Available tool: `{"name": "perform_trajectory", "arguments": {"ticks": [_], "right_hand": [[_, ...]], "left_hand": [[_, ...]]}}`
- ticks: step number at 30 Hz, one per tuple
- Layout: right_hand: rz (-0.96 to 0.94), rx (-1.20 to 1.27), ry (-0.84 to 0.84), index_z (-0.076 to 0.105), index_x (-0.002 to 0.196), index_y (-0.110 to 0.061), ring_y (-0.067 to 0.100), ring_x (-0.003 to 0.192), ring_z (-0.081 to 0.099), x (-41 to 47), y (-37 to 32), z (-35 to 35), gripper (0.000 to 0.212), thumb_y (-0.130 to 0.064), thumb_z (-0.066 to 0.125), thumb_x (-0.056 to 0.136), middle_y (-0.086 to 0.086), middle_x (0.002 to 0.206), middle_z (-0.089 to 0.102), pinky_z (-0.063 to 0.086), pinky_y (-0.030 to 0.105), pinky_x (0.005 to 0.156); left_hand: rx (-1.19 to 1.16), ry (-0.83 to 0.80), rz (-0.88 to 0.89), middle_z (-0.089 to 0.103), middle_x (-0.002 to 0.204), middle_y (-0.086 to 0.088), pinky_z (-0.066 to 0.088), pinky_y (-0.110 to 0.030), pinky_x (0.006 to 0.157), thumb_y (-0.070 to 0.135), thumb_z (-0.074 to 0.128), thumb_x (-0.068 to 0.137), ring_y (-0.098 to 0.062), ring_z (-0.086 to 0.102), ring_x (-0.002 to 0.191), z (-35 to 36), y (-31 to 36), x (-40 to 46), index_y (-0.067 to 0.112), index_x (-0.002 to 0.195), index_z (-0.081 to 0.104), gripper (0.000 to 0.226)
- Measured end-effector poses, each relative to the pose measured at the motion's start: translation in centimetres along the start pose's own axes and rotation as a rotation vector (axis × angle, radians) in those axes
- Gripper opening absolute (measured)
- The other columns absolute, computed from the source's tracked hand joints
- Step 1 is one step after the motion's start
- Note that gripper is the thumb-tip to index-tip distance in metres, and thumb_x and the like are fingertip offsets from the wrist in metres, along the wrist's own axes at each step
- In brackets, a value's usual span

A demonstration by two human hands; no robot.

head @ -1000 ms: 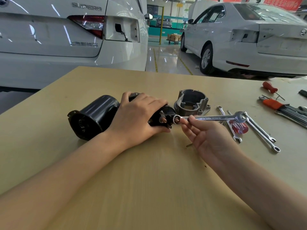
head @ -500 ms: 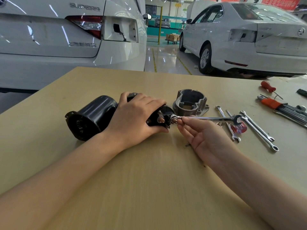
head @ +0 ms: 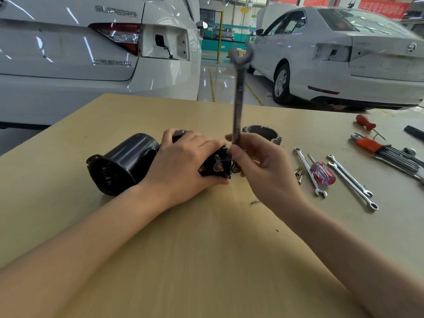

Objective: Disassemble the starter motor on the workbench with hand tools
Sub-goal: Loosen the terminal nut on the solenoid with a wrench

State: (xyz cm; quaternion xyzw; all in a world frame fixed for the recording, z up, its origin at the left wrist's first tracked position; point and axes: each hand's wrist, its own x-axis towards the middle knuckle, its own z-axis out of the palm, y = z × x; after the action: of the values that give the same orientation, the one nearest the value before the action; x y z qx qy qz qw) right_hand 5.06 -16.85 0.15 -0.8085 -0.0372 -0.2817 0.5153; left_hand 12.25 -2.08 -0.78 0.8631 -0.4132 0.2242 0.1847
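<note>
Our left hand point(head: 183, 161) curls its fingers over the black starter motor point(head: 124, 161), which lies on its side on the surface point(head: 206, 249). Our right hand point(head: 263, 171) pinches a wrench point(head: 238, 99), standing nearly upright, its lower end at the motor's terminal end.

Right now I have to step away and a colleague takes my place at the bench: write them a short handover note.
Left hand grips the starter motor, lying on its side on the workbench.
Right hand holds the wrench upright, lower end at the motor's terminal end.
Done: grey housing sits apart behind the hands.
Left: the terminal fastener, then the black body. Spare wrenches and a screwdriver lie to the right.
</note>
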Motion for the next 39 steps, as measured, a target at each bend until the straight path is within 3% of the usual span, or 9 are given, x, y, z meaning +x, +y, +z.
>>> {"name": "perform_trajectory", "arguments": {"ticks": [3, 8, 13, 19, 24, 28, 34, 39], "right_hand": [[-0.047, -0.045, -0.023, 0.068, 0.096, -0.022, 0.009, 0.075, 0.060, 0.1, -0.1, 0.3, 0.018, -0.007, 0.060, 0.092, -0.012, 0.080, 0.067, 0.053, 0.036, 0.075], [-0.020, 0.150, -0.025, 0.069, 0.095, -0.014, -0.003, 0.067, 0.056, -0.2, -0.2, 0.0, 0.018, -0.002, 0.055, 0.095, -0.013, 0.072, 0.064, 0.043, 0.013, 0.063], [0.044, 0.243, 0.000, 0.069, 0.090, -0.013, -0.003, 0.059, 0.051, -0.6, -0.8, -0.6, 0.020, -0.007, 0.051, 0.097, -0.011, 0.064, 0.061, 0.039, 0.010, 0.057], [0.161, 0.355, 0.072, 0.066, 0.089, -0.013, 0.013, 0.060, 0.048, -1.0, -1.7, -0.9, 0.019, -0.014, 0.049, 0.098, 0.002, 0.069, 0.059, 0.040, 0.021, 0.052], [0.373, 0.565, 0.163, 0.054, 0.088, -0.006, 0.011, 0.048, 0.047, -1.8, -1.0, -1.4, 0.011, -0.005, 0.049, 0.098, 0.000, 0.057, 0.054, 0.040, 0.022, 0.045], [0.514, 0.720, 0.208, 0.053, 0.081, -0.004, 0.012, 0.046, 0.051, -1.9, -0.6, -1.1, 0.018, 0.007, 0.045, 0.093, 0.009, 0.065, 0.059, 0.039, 0.023, 0.041], [0.604, 0.874, 0.287, 0.048, 0.081, -0.004, 0.013, 0.040, 0.052, -1.7, -0.5, -0.7, 0.015, 0.007, 0.041, 0.090, 0.004, 0.050, 0.057, 0.042, 0.021, 0.039], [0.674, 0.916, 0.333, 0.051, 0.077, -0.002, 0.014, 0.041, 0.055, -1.5, -0.3, -0.9, 0.017, 0.005, 0.042, 0.089, 0.007, 0.051, 0.057, 0.046, 0.021, 0.041]], "left_hand": [[0.016, 0.003, 0.002, 0.065, 0.118, 0.005, 0.025, -0.049, 0.103, 0.056, 0.070, 0.072, -0.020, 0.055, 0.115, 0.0, -0.1, 0.0, 0.020, 0.117, 0.062, 0.058], [0.011, -0.006, 0.001, 0.064, 0.120, 0.005, 0.026, -0.050, 0.103, 0.059, 0.066, 0.073, -0.020, 0.055, 0.116, -0.1, 0.1, 0.0, 0.022, 0.125, 0.059, 0.064], [0.011, -0.023, -0.002, 0.064, 0.121, 0.006, 0.026, -0.048, 0.103, 0.062, 0.059, 0.073, -0.019, 0.054, 0.116, -0.2, 0.4, -0.1, 0.024, 0.128, 0.057, 0.067], [0.021, -0.052, 0.003, 0.062, 0.124, 0.008, 0.023, -0.045, 0.105, 0.067, 0.050, 0.073, -0.016, 0.052, 0.119, -0.3, 0.3, 0.0, 0.025, 0.130, 0.055, 0.072], [0.021, -0.045, 0.008, 0.063, 0.123, 0.007, 0.023, -0.045, 0.104, 0.066, 0.056, 0.075, -0.017, 0.053, 0.118, -0.3, 0.4, -0.1, 0.024, 0.128, 0.056, 0.068], [0.026, -0.041, 0.011, 0.063, 0.121, 0.006, 0.023, -0.043, 0.103, 0.066, 0.054, 0.073, -0.018, 0.054, 0.117, -0.2, 0.4, -0.1, 0.022, 0.127, 0.058, 0.069], [0.040, -0.033, 0.017, 0.065, 0.118, 0.006, 0.026, -0.044, 0.101, 0.067, 0.050, 0.072, -0.019, 0.057, 0.113, -0.1, 0.4, 0.0, 0.022, 0.125, 0.059, 0.070], [0.054, -0.020, 0.027, 0.065, 0.117, 0.006, 0.029, -0.045, 0.100, 0.068, 0.052, 0.073, -0.019, 0.057, 0.112, 0.0, 0.3, 0.0, 0.022, 0.125, 0.059, 0.070]]}}
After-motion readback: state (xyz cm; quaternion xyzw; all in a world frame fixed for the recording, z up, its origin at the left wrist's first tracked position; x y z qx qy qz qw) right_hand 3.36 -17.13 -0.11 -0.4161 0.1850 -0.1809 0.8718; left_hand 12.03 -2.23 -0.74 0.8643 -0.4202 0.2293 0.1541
